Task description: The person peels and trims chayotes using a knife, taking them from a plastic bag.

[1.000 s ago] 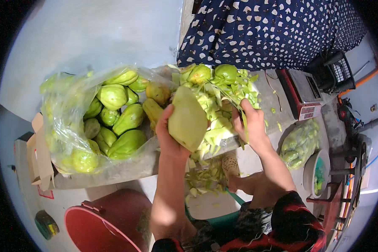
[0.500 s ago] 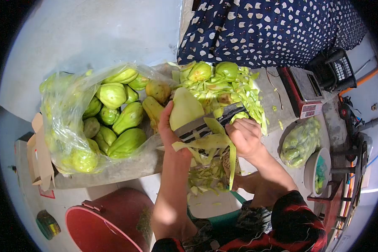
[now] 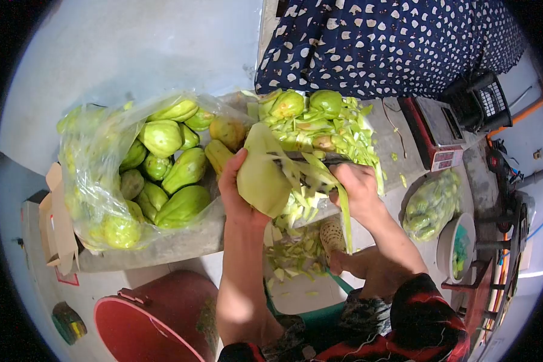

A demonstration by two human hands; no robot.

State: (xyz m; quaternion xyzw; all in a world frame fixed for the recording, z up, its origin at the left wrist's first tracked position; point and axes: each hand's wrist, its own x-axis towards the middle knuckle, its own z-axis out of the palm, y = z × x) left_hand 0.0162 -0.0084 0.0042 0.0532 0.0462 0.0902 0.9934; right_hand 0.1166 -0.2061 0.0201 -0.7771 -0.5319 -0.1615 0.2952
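Note:
My left hand [image 3: 240, 192] is closed around a mostly peeled, pale green papaya [image 3: 263, 175], tilted over the front edge of the counter. In my right hand [image 3: 357, 186] is a dark-bladed knife [image 3: 289, 155], its handle hidden by my fingers. The blade reaches left to the papaya's upper right side, blurred and partly covered. Long strips of green peel [image 3: 344, 214] drape over the blade and hang below my right hand. Behind my hands lies a heap of peelings [image 3: 356, 142] with two green papayas [image 3: 326, 104] on top.
A clear plastic bag [image 3: 81, 181] of unpeeled papayas [image 3: 184, 205] lies at left on the counter [image 3: 163, 253]. Below stand a red bucket [image 3: 120, 320] and a green-rimmed tub [image 3: 323, 314] with peelings. At right are a scale [image 3: 434, 130], a filled bag [image 3: 431, 205] and a bowl [image 3: 446, 247].
The papaya has turned in my left hand and moved slightly down, showing more peeled surface. The knife has turned from broadside to nearly edge-on, and my right hand has shifted slightly right.

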